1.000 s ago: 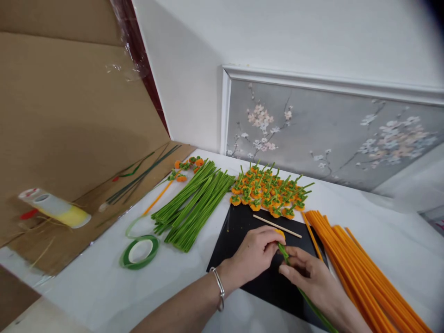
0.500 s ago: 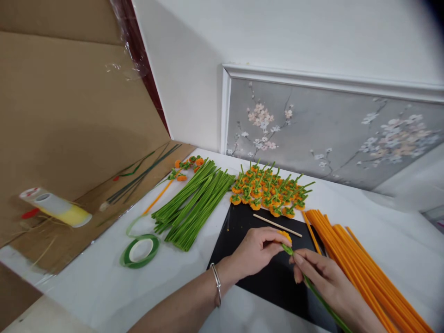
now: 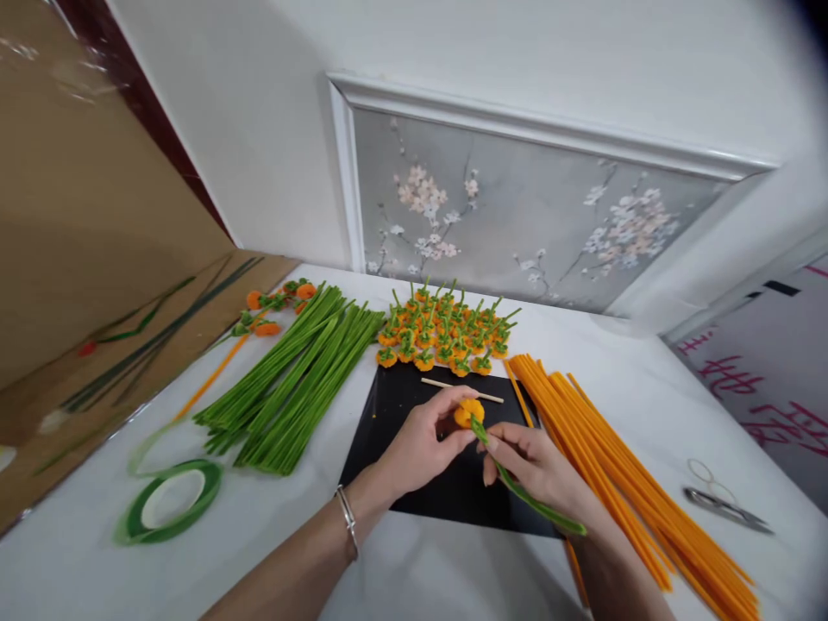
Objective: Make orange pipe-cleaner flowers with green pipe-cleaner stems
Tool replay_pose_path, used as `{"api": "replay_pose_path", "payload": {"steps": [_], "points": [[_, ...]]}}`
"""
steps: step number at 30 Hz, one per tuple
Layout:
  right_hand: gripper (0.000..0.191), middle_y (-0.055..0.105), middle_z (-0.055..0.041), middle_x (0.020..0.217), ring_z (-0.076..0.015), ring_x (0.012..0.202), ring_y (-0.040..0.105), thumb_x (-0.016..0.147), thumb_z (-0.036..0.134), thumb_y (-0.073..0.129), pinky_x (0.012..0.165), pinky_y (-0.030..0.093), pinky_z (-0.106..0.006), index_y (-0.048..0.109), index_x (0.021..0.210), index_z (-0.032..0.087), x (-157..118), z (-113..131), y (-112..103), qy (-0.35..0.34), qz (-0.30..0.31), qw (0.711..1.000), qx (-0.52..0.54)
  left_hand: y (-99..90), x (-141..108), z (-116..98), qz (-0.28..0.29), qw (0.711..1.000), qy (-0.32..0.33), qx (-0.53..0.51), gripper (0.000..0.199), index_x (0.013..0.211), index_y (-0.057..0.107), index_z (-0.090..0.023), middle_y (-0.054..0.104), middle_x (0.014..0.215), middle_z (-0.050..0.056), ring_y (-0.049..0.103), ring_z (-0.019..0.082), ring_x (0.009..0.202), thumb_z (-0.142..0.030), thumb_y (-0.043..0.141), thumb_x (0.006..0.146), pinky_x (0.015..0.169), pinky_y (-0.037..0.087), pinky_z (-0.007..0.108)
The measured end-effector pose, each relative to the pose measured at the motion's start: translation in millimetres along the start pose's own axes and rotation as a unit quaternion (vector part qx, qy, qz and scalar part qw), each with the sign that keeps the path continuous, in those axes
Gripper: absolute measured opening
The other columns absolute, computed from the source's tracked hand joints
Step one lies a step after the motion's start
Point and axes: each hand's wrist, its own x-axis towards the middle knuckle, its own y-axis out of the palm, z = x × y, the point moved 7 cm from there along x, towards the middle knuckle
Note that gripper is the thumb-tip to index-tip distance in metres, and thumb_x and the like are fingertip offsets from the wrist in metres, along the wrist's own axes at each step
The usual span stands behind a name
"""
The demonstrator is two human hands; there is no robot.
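Between the thumb and fingers of my left hand (image 3: pixel 417 444) is a small orange pumpkin (image 3: pixel 467 411) made of fuzzy pipe cleaner. My right hand (image 3: pixel 534 461) pinches a green pipe cleaner (image 3: pixel 536 507) whose upper end meets the pumpkin; its free end trails below my right wrist. Both hands are close together above a black mat (image 3: pixel 433 504). A thin wooden stick (image 3: pixel 461 390) lies on the mat just beyond them. Behind it stand several finished orange pumpkins (image 3: pixel 423 362) with green stems pointing up.
A bundle of green pipe cleaners (image 3: pixel 285 379) lies left of the mat, with green tape (image 3: pixel 210 496) nearer me. Orange pipe cleaners (image 3: pixel 621 466) spread to the right, beside metal snips (image 3: pixel 728 509). Cardboard (image 3: pixel 97 319) and a framed floral panel (image 3: pixel 517 198) border the white table.
My view has swung right, bringing the snips into sight. The pumpkin in my left hand now shows more fully, and the green pipe cleaner's free end has come into view.
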Motion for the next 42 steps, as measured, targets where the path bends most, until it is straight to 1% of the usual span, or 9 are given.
{"api": "replay_pose_path", "payload": {"steps": [5,9,12,17,20,25,29,37,42], "points": [[0.039,0.064,-0.0011,0.062,-0.0111,0.054,0.046,0.09,0.047,0.046,0.052,0.032,-0.022,0.059,0.069,0.017,-2,8,-1,-0.019,-0.01,0.999,-0.037,-2.3,2,-5,-0.004,0.997,0.022,0.069,0.032,0.109,0.061,-0.018,0.067,0.103,0.005,0.063,0.014,0.088,-0.006,0.049,0.081,0.081,0.052,0.026],[0.034,0.061,0.0,0.066,-0.0109,0.058,0.046,0.09,0.042,0.048,0.054,0.033,-0.022,0.062,0.072,0.017,-2,10,-1,-0.038,-0.022,0.998,-0.051,-1.9,2,-11,0.001,0.994,0.064,0.088,0.028,0.098,0.066,-0.017,0.068,0.1,0.005,0.063,0.015,0.092,-0.004,0.047,0.081,0.083,0.05,0.026],[0.03,0.059,0.0007,0.067,-0.0112,0.061,0.048,0.087,0.041,0.053,0.056,0.034,-0.022,0.062,0.073,0.017,-1,9,-3,-0.043,-0.038,0.998,-0.033,-0.2,4,-11,0.02,0.994,0.055,0.095,0.028,0.095,0.066,-0.017,0.068,0.099,0.004,0.063,0.014,0.092,-0.002,0.046,0.081,0.082,0.048,0.024],[0.029,0.056,0.0016,0.066,-0.0083,0.054,0.043,0.083,0.044,0.059,0.048,0.032,-0.02,0.063,0.077,0.016,-1,4,-5,-0.027,-0.069,0.997,0.034,2.3,4,-11,0.044,0.993,0.033,0.102,0.026,0.094,0.065,-0.016,0.068,0.096,0.004,0.062,0.014,0.088,-0.004,0.046,0.082,0.079,0.047,0.024],[0.03,0.053,0.0039,0.06,-0.0064,0.048,0.042,0.081,0.046,0.062,0.045,0.034,-0.019,0.063,0.079,0.016,0,0,-3,-0.013,-0.09,0.992,0.086,3.4,3,-11,0.05,0.993,0.022,0.108,0.024,0.096,0.064,-0.017,0.067,0.093,0.003,0.061,0.013,0.084,-0.007,0.046,0.083,0.077,0.047,0.023],[0.036,0.062,0.0004,0.063,-0.0112,0.053,0.058,0.072,0.05,0.071,0.052,0.051,-0.024,0.065,0.082,0.016,3,-1,0,-0.016,-0.13,0.981,0.145,2.4,2,-10,0.033,0.989,0.007,0.146,0.023,0.099,0.062,-0.018,0.064,0.085,0.0,0.057,0.011,0.072,-0.01,0.049,0.082,0.067,0.045,0.021],[0.038,0.065,-0.0021,0.065,-0.0147,0.057,0.064,0.069,0.051,0.074,0.056,0.057,-0.027,0.067,0.081,0.015,2,-1,0,-0.021,-0.16,0.972,0.17,1.5,1,-10,0.019,0.987,0.014,0.158,0.025,0.099,0.06,-0.019,0.063,0.082,-0.001,0.056,0.011,0.07,-0.008,0.049,0.08,0.067,0.045,0.021],[0.038,0.067,-0.0023,0.069,-0.0164,0.062,0.068,0.067,0.049,0.076,0.058,0.059,-0.027,0.063,0.08,0.016,1,-4,-1,-0.02,-0.204,0.958,0.201,3.1,1,-7,0.023,0.987,0.011,0.16,0.023,0.101,0.058,-0.019,0.063,0.086,0.0,0.058,0.012,0.075,-0.009,0.049,0.082,0.07,0.045,0.021],[0.035,0.066,-0.0022,0.068,-0.0151,0.06,0.066,0.067,0.047,0.077,0.056,0.057,-0.026,0.063,0.078,0.016,1,-5,-1,-0.014,-0.208,0.958,0.197,6.3,-1,-9,0.044,0.984,0.021,0.173,0.022,0.102,0.055,-0.019,0.062,0.087,0.0,0.058,0.013,0.076,-0.009,0.048,0.084,0.072,0.045,0.022]]}}
